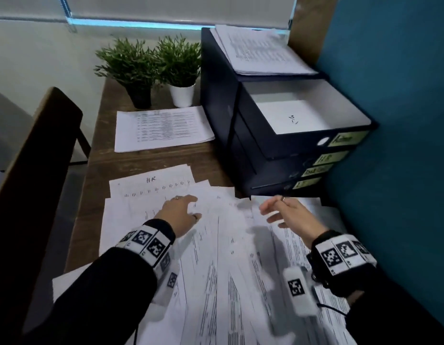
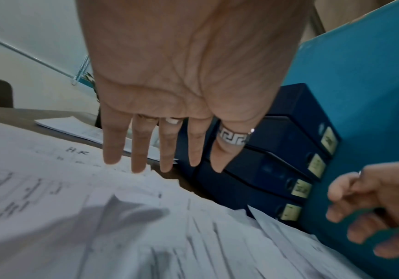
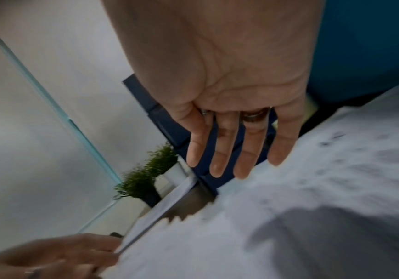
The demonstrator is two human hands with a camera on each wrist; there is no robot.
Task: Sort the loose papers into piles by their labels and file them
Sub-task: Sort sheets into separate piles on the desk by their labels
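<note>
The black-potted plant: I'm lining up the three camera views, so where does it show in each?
Head: black-potted plant at upper left, back of the desk, beside the white-potted plant.
Left wrist: hidden behind the left hand; not identifiable.
Right wrist: lower centre-left, below the right hand.
Shared landmark: the dark blue file boxes.

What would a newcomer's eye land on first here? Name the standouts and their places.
The fan of loose papers covering the near desk, with the left hand and right hand spread open over it, holding nothing. Right of them stands a dark stack of labelled file drawers, its top drawer pulled open. At the back stand two potted plants.
</note>
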